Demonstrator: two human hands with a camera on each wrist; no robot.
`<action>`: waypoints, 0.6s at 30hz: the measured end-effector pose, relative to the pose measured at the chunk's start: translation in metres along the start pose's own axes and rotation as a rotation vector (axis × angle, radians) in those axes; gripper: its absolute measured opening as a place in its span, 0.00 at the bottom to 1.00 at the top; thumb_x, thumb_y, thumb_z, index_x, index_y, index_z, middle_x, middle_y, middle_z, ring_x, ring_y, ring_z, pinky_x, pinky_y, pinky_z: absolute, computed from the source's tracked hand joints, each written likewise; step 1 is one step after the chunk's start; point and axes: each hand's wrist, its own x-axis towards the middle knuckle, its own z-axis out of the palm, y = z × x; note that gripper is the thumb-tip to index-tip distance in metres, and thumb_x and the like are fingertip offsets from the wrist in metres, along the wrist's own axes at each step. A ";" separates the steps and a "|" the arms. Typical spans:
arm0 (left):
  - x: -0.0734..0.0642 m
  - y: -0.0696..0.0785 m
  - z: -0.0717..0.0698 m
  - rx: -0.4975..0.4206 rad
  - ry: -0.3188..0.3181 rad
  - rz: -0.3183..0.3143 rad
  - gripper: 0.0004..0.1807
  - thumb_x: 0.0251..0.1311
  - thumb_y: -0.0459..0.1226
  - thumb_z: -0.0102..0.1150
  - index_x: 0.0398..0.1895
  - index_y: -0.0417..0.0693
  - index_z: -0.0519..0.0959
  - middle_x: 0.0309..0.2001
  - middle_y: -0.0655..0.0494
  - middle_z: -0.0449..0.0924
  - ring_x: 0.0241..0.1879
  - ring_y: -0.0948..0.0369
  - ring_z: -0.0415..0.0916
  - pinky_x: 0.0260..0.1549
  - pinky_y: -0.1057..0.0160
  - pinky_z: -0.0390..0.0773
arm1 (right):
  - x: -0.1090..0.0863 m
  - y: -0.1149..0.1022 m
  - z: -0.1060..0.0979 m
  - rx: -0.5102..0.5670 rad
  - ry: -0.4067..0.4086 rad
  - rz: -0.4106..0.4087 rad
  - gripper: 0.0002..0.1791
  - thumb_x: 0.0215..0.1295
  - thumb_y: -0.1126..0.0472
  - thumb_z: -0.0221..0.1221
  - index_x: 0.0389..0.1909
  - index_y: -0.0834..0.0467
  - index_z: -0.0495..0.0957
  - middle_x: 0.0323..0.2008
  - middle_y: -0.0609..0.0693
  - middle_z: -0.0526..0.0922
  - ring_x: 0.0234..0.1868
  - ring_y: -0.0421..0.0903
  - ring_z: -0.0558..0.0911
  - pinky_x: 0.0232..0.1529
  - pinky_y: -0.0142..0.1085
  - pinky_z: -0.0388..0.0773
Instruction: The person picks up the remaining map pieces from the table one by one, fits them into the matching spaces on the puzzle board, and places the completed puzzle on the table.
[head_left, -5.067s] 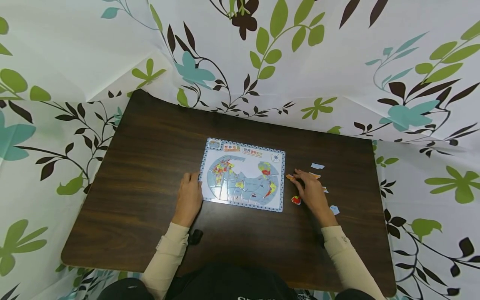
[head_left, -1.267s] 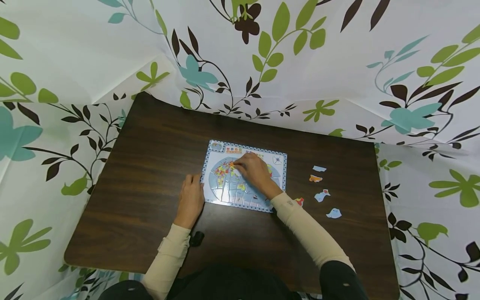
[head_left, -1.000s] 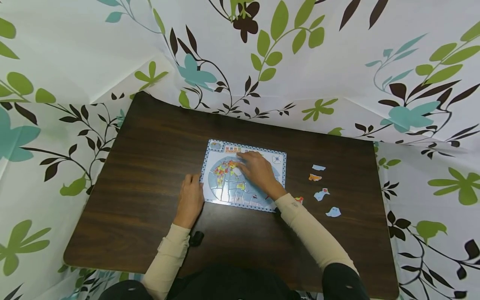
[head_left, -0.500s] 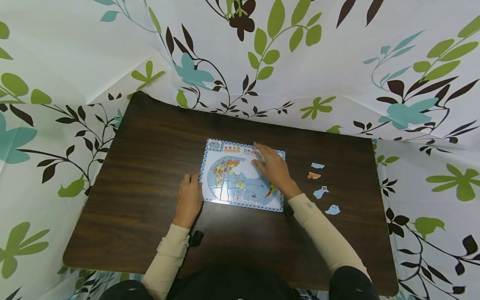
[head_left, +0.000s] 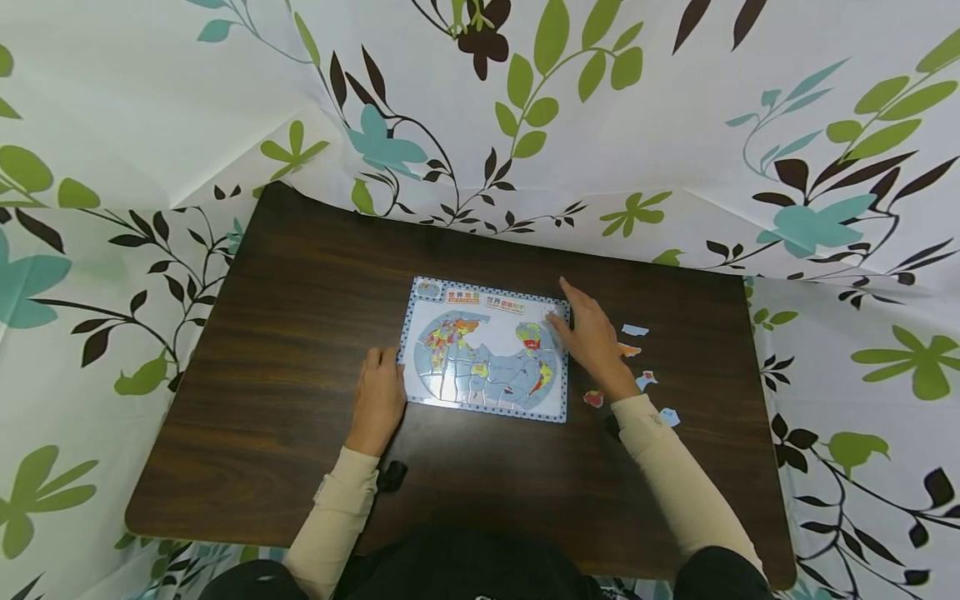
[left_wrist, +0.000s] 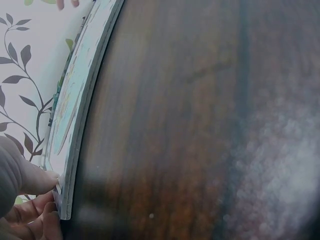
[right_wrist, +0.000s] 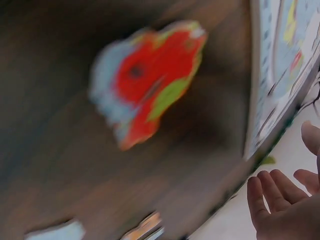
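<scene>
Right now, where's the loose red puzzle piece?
Head view: the red puzzle piece lies on the table, just right of the world-map puzzle board, left of the right sleeve.

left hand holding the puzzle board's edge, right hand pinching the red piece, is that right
No: the right hand holds nothing; the red piece lies on the table, as the right wrist view shows. The left hand does hold the edge of the puzzle board.

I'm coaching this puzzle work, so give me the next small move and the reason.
Probably move the right grip to the loose red piece: the grip is empty, the piece lies close by on the table, the puzzle board has a white gap, and the left grip holds the board's edge.
</scene>
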 end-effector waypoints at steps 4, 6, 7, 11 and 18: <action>0.000 0.000 0.001 -0.003 0.000 -0.004 0.18 0.68 0.29 0.57 0.59 0.34 0.75 0.50 0.36 0.73 0.49 0.40 0.74 0.43 0.42 0.77 | -0.008 0.019 -0.008 -0.003 0.010 0.043 0.42 0.69 0.48 0.62 0.79 0.49 0.54 0.73 0.59 0.65 0.71 0.63 0.67 0.66 0.60 0.64; 0.000 0.000 0.001 -0.003 -0.002 -0.005 0.18 0.68 0.29 0.57 0.60 0.34 0.74 0.50 0.36 0.72 0.50 0.40 0.74 0.44 0.41 0.77 | -0.013 0.027 -0.011 -0.007 0.013 0.072 0.42 0.68 0.48 0.62 0.78 0.50 0.55 0.73 0.61 0.65 0.70 0.64 0.67 0.65 0.62 0.64; 0.000 0.000 0.001 -0.004 -0.001 -0.006 0.18 0.68 0.29 0.57 0.60 0.34 0.75 0.50 0.36 0.72 0.50 0.40 0.74 0.44 0.41 0.77 | -0.015 0.031 -0.013 -0.013 0.010 0.090 0.43 0.68 0.47 0.62 0.79 0.50 0.54 0.73 0.61 0.65 0.70 0.65 0.67 0.65 0.63 0.64; 0.000 -0.001 0.001 -0.002 0.001 -0.007 0.18 0.68 0.29 0.57 0.60 0.34 0.75 0.50 0.35 0.73 0.50 0.40 0.74 0.44 0.41 0.76 | -0.025 0.045 -0.019 -0.025 0.007 0.137 0.43 0.69 0.44 0.60 0.79 0.50 0.52 0.73 0.62 0.64 0.70 0.66 0.65 0.66 0.67 0.60; 0.001 -0.002 0.002 0.001 0.010 0.002 0.18 0.68 0.30 0.57 0.59 0.33 0.75 0.49 0.35 0.73 0.49 0.40 0.74 0.45 0.41 0.76 | -0.039 0.063 -0.026 -0.032 0.023 0.173 0.44 0.70 0.44 0.59 0.80 0.48 0.49 0.74 0.62 0.62 0.67 0.67 0.68 0.65 0.64 0.63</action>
